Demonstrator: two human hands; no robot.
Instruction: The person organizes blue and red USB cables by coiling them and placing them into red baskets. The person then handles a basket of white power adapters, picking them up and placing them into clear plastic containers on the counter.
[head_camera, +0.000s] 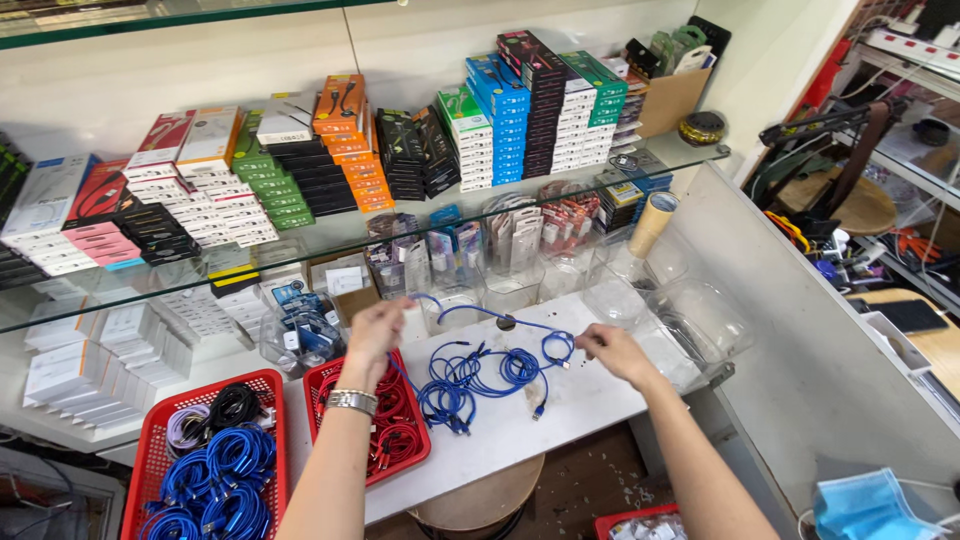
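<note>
My left hand (376, 328), with a metal watch (352, 402) on its wrist, is raised over the white counter (590, 405) and pinches a blue cable (470, 314). That cable arcs to the right, where my right hand (615, 352) grips its other part. Below and between my hands a tangle of coiled blue cables (478, 378) lies on the counter. My left forearm passes over a red basket (412, 440) that holds red cables.
A second red basket (152, 450) at the left holds blue, black and grey coiled cables. Clear plastic tubs (700, 325) line the counter's back. A glass shelf (330, 232) above carries stacked coloured boxes. A round wooden stool (480, 505) stands below; a blue face mask (868, 508) lies at lower right.
</note>
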